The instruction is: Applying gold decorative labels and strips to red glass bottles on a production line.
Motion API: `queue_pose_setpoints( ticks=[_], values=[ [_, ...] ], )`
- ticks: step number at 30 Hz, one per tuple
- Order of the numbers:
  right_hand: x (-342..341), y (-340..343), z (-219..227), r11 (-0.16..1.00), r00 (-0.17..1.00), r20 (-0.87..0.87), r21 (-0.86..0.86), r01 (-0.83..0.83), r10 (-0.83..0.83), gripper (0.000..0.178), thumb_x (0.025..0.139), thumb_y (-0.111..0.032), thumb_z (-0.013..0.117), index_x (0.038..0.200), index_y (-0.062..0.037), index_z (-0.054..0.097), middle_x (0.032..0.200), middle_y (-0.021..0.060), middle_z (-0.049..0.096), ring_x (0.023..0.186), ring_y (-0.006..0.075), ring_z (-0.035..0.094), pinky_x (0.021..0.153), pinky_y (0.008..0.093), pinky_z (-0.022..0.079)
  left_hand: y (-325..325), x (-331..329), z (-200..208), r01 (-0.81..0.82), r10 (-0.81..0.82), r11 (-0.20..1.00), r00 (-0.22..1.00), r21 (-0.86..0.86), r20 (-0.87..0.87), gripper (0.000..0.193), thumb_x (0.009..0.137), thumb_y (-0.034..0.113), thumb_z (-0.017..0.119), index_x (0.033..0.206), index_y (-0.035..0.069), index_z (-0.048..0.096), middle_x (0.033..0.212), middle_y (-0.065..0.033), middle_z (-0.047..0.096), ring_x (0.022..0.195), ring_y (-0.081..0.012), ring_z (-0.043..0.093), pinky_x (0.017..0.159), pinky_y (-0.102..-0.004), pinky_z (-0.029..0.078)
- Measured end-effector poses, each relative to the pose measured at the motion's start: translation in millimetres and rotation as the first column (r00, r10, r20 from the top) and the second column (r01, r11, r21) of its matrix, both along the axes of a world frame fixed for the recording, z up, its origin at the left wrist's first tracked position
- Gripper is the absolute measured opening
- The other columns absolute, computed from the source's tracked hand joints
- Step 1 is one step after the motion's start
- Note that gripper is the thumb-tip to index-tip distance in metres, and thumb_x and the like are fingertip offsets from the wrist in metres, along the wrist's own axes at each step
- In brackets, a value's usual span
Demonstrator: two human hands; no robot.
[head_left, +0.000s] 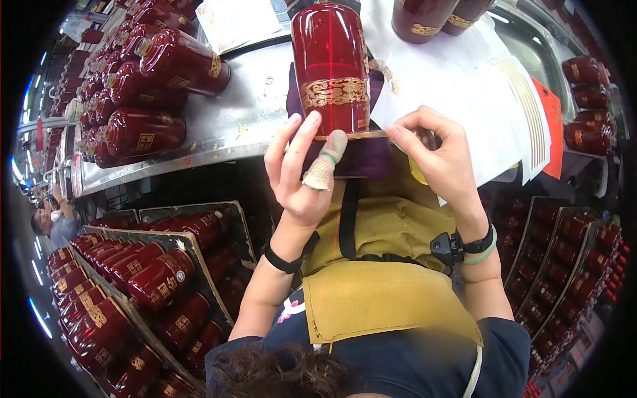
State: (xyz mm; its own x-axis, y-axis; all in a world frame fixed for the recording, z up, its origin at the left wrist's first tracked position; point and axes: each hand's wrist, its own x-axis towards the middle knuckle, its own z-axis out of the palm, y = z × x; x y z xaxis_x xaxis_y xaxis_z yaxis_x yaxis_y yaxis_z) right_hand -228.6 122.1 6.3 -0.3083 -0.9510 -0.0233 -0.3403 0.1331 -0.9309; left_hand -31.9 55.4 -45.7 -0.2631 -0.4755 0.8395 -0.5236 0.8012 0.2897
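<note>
A dark red glossy bottle (330, 53) with a gold patterned band lies on its side on a purple cloth (366, 161) at the table's near edge, base toward me. A thin gold strip (363, 134) runs along the base rim and stretches out to the right. My left hand (302, 169) is at the lower left of the bottle; its thumb, in a cloth finger cover (325, 164), presses on the base rim, and the other fingers rest by the bottle's side. My right hand (438, 149) pinches the free end of the strip between thumb and forefinger.
Several red bottles (182, 61) lie stacked at the table's left. More bottles (421, 18) stand at the far right. White paper sheets (458, 86) with narrow gold strips (524, 99) cover the right side, over a red-orange sheet (547, 129). Crates of bottles (159, 278) flank me below.
</note>
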Motion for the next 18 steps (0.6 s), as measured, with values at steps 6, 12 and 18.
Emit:
queue_pose_setpoints(
  ticks=[6,12,18],
  values=[
    [4,-2,4,1.0,0.999,0.035,0.0,0.0,0.0,0.015,0.088,-0.012,0.08,0.087,0.0019,0.075,0.075,0.0027,0.065,0.066,0.0082,0.05,0.062,0.0267,0.041,-9,4,-4,0.133,-0.119,0.985,0.985,0.112,-0.125,0.026,0.08,-0.012,0.08,0.104,-0.003,0.076,0.115,-0.0148,0.075,0.107,-0.0301,0.071,0.088,-0.037,0.06],
    [3,-2,4,1.0,1.0,0.027,-0.015,-0.005,0.005,0.014,0.088,-0.011,0.08,0.086,0.0019,0.075,0.074,0.0027,0.064,0.066,0.0088,0.05,0.061,0.0277,0.041,-7,8,-12,0.161,-0.135,0.977,0.975,0.14,-0.177,0.035,0.079,-0.016,0.078,0.112,-0.008,0.074,0.119,-0.019,0.073,0.108,-0.0302,0.071,0.093,-0.0372,0.06],
    [3,-1,4,0.999,0.999,0.049,-0.03,-0.014,0.016,0.015,0.088,-0.012,0.08,0.085,0.0018,0.075,0.073,0.0023,0.063,0.066,0.0093,0.05,0.062,0.0276,0.041,-4,9,-14,0.098,-0.08,0.986,0.988,0.132,-0.132,0.032,0.081,-0.014,0.078,0.111,-0.007,0.074,0.121,-0.0176,0.072,0.109,-0.0314,0.07,0.093,-0.0386,0.059]
  ],
)
